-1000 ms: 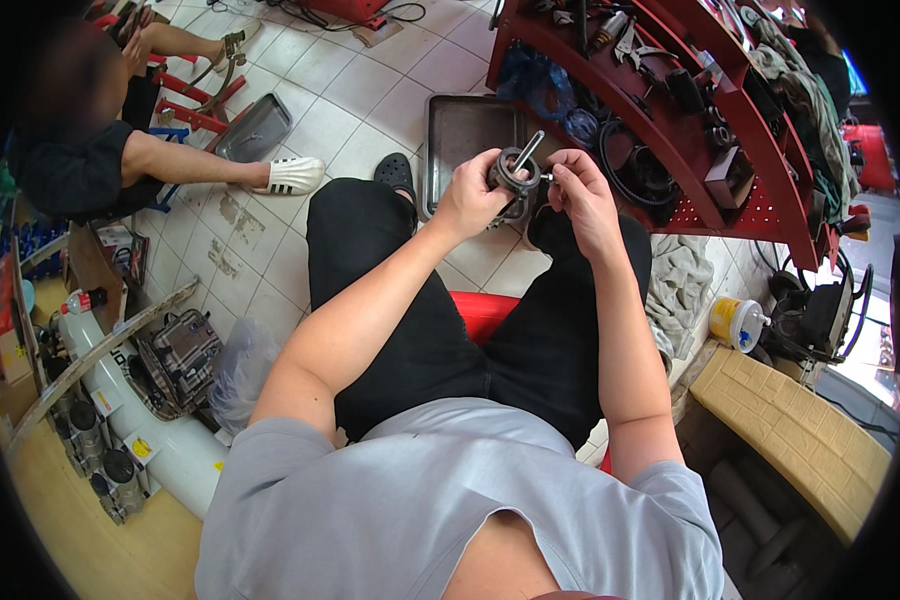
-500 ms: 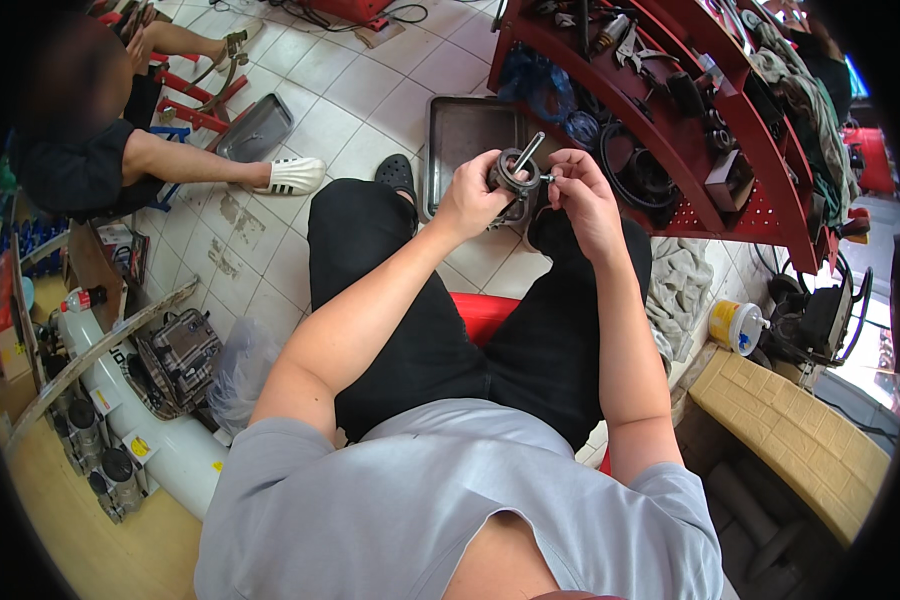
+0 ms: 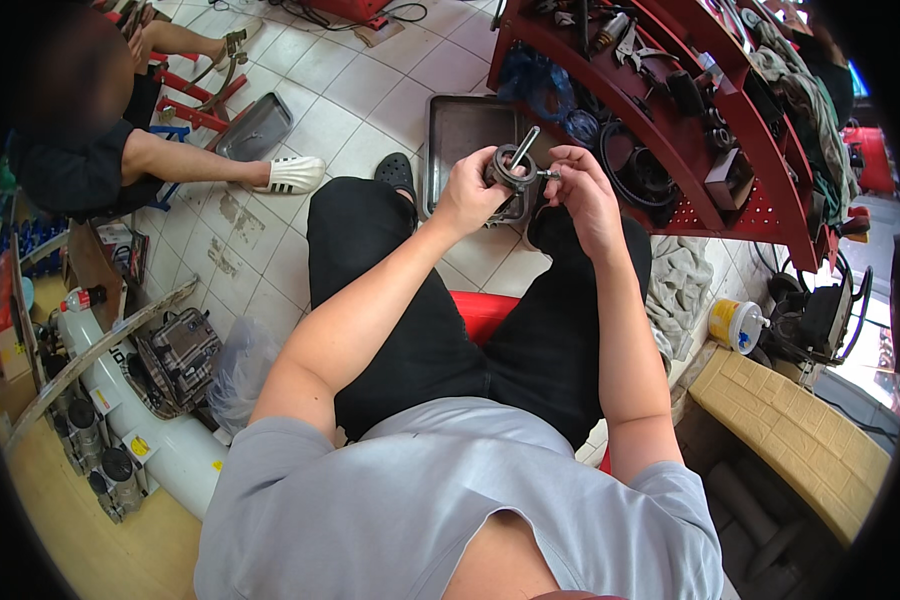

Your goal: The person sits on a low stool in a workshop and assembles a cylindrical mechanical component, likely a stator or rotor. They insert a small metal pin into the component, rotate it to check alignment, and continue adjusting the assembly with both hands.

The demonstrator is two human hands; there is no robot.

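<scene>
My left hand [image 3: 470, 196] is closed round a dark metal ring-shaped housing [image 3: 511, 168] held above my knees. From its opening a bright steel rod [image 3: 526, 145] sticks up at a slant. My right hand [image 3: 592, 205] pinches a small metal fitting [image 3: 547, 174] against the right side of the housing. Whether the fitting is seated in the housing is too small to tell. Below both hands a grey metal tray [image 3: 433, 150] lies on the floor between my feet.
A red tool rack [image 3: 660, 140] with tools and hoses stands at the front right. Another person's leg [image 3: 195, 163] reaches in from the left, near a second tray [image 3: 260, 128]. Left of me lie a white cylindrical tank [image 3: 175, 445] and a plastic bag [image 3: 245, 365]; a white-yellow bucket [image 3: 735, 327] is at right.
The housing and my left hand have shifted slightly left. My right fingers have changed position around the fitting, so more of it shows now.
</scene>
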